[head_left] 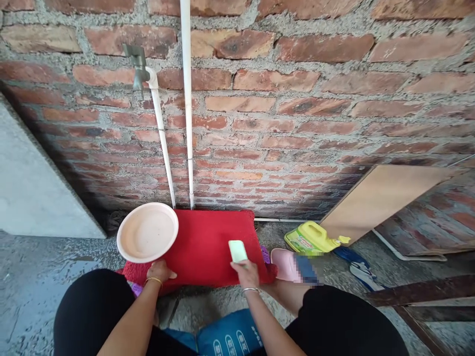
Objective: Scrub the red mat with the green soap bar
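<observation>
A red cloth (211, 237) with a textured border lies spread over a low support in front of me. At its near left edge, my left hand (160, 272) is closed on the border, thumb to the right; its other fingers are partly hidden. My right hand (247, 274) grips the near end of a pale green bar of soap (237, 250) over the right part of the cloth. A pale pink basin (147, 233) sits at the cloth's left end, just beyond my left hand. No contents can be made out in it.
A tap (138, 69) and white pipes (187, 109) run along the brick wall. To the right are a yellow jug (309, 237), a pink slipper (285, 264) and a leaning board (386, 195). A grey slab (40, 173) stands left; a blue bag (230, 336) lies between my legs.
</observation>
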Demonstrator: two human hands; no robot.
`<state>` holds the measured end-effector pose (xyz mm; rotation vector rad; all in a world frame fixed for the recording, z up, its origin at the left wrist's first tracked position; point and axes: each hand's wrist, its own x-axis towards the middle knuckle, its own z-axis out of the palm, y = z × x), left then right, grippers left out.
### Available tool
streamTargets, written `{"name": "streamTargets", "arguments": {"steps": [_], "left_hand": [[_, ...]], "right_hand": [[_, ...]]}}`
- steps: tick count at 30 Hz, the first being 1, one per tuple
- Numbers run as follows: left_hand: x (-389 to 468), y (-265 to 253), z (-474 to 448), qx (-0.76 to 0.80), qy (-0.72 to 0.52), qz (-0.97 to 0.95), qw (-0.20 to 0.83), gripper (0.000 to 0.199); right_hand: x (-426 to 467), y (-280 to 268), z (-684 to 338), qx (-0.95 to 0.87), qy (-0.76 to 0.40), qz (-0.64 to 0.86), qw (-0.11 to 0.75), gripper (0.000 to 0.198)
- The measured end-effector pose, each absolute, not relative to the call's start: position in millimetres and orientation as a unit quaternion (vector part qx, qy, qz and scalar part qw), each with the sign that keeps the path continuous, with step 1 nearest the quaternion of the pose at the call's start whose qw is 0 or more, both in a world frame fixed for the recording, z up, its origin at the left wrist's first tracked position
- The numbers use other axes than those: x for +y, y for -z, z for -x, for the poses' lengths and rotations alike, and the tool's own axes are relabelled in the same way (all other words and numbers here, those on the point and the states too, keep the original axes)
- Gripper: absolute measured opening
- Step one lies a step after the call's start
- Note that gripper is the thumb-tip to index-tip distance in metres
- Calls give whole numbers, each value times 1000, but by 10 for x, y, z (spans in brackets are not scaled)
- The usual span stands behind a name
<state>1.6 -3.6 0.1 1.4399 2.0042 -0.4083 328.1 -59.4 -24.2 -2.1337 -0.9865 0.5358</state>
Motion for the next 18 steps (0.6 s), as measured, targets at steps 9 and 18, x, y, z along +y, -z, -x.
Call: {"name": "streamTargets", "arguments": {"steps": [9, 18], "left_hand": [[-23, 23, 1, 754, 167, -554, 311, 64], [-29, -12, -22, 763, 160, -539, 320, 69]], "right_hand": [[-727, 339, -2615, -538, -323, 707, 326, 16], [-555, 187, -3448, -289, -211, 870, 340, 22]]}}
